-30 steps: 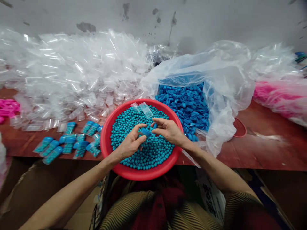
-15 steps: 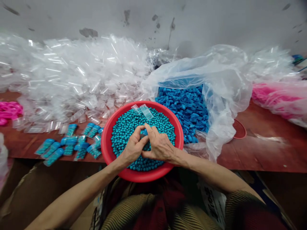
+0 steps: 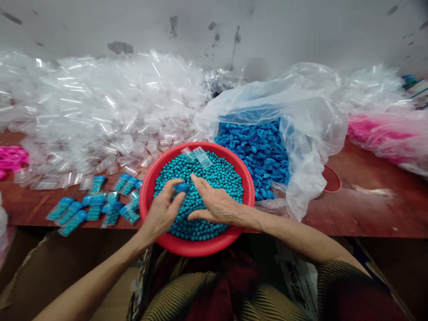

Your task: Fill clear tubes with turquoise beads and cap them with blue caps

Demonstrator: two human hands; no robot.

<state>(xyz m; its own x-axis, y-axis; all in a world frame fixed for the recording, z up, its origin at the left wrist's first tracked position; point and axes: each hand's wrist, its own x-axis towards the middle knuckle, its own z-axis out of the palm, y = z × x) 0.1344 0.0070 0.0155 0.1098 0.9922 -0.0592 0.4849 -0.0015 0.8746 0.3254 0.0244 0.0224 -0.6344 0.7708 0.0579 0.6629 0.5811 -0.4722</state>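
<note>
Head view. The left hand (image 3: pixel 161 211) is positioned over the left side of a red bowl (image 3: pixel 245 206). Its thumb and forefinger are narrowed on a blue cap (image 3: pixel 181 188), which is located above the beads (image 3: pixel 197 228). From where I stand, I cannot tell whether a packet hangs below the cap; the fingers hide that area. The right hand (image 3: pixel 219 205) is positioned over the middle and right of the bowl. Its thumb and fingers are spread wide, with beads visible in the gap; I cannot tell whether the fingertips contact them.

The bowl sits at the front edge of the red table (image 3: pixel 368 209) and projects past it. Two clear packets (image 3: pixel 203 158) lie on the beads at the far side of the bowl. Left of the bowl, a group of filled packets (image 3: pixel 96 211) with blue tops lies on the table; one overhangs the front edge. Behind this group is a large pile of clear packets (image 3: pixel 100 116).

Behind and right of the bowl, loose blue caps (image 3: pixel 259 156) lie inside an open plastic bag (image 3: pixel 310 125). A red disc (image 3: pixel 331 179) lies right of the bag. Pink pieces (image 3: pixel 13 157) lie at the far left; a pink bundle (image 3: pixel 381 139) in plastic lies at the right.
</note>
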